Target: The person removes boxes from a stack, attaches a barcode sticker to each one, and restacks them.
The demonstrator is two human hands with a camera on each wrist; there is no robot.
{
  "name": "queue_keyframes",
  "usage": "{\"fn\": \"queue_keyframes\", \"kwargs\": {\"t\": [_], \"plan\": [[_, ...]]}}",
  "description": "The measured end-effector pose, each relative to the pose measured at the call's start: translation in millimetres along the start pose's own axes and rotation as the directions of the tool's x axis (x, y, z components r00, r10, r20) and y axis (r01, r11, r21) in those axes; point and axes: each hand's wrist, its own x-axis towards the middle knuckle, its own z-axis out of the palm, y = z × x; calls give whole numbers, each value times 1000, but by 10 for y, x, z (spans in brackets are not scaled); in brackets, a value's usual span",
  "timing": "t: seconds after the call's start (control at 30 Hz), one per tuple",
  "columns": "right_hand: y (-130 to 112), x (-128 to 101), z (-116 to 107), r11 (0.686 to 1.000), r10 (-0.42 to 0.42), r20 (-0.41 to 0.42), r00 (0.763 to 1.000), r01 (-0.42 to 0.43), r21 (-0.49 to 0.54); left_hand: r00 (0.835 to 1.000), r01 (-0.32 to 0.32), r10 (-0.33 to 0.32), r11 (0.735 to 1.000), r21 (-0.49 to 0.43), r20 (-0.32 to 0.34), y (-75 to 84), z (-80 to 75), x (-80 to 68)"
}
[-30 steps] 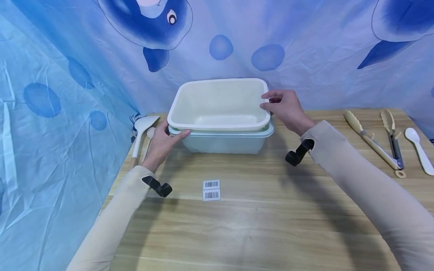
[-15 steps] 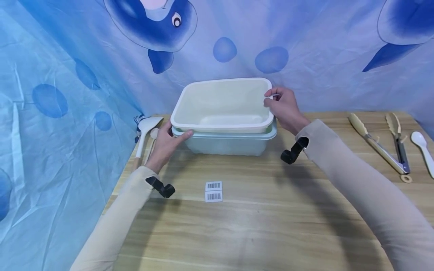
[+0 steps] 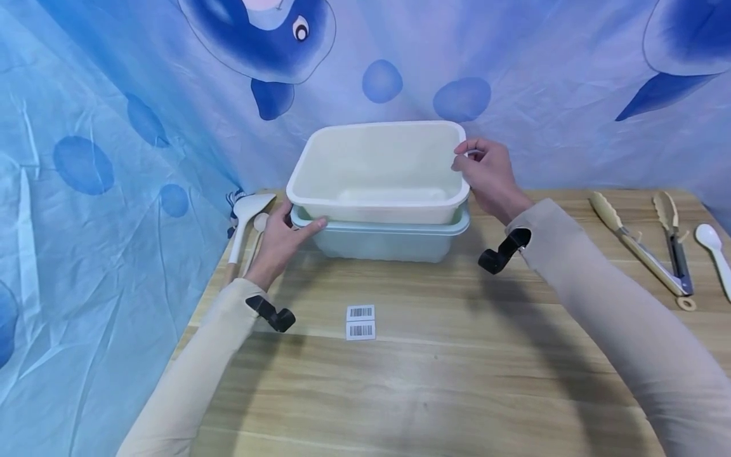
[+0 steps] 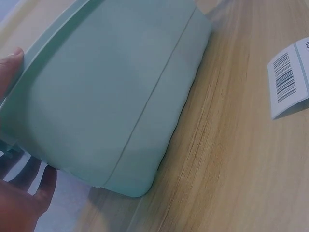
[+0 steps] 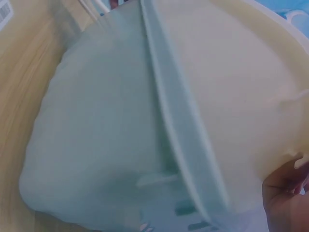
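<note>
A white plastic basin (image 3: 379,158) sits nested inside a pale green basin (image 3: 381,244) at the back of the table, its right side raised higher out of it. My right hand (image 3: 492,176) pinches the white basin's right rim between thumb and fingers. At the front left corner, my left hand (image 3: 280,244) grips the green basin's rim, thumb on top and fingers beneath. The left wrist view shows the green wall (image 4: 120,92) standing on the wood. Seen from the right wrist, the white wall (image 5: 231,82) rises well above the green rim.
Left of the basins lie a white spatula (image 3: 242,216) and a small spoon-like utensil (image 3: 259,223). Two tongs (image 3: 639,247) (image 3: 674,235) and a white spoon (image 3: 711,244) lie at the right. A barcode label (image 3: 360,322) is on the table (image 3: 457,393); a blue curtain (image 3: 514,57) hangs behind.
My right hand has moved up slightly, raising the white basin farther out of the green one; more of its front wall shows. My left hand keeps its grip on the green rim.
</note>
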Motion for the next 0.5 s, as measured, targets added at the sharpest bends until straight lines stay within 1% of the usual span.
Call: {"fn": "queue_keyframes", "kwargs": {"t": [0.1,0.2,0.33,0.5], "plan": [[-69,-16,-46,996,-18,2,1000,18,83,1000,4,-4,1000,11,7,4,-2,5],[-160,-39,-96,985,-36,13,999,33,172,1000,18,-18,1000,10,15,23,3,2],[-291,-63,-157,968,-52,31,998,43,247,999,40,-40,999,0,21,50,6,12],[-430,-81,-235,946,-82,31,996,68,317,999,37,-38,999,10,27,58,16,31]]}}
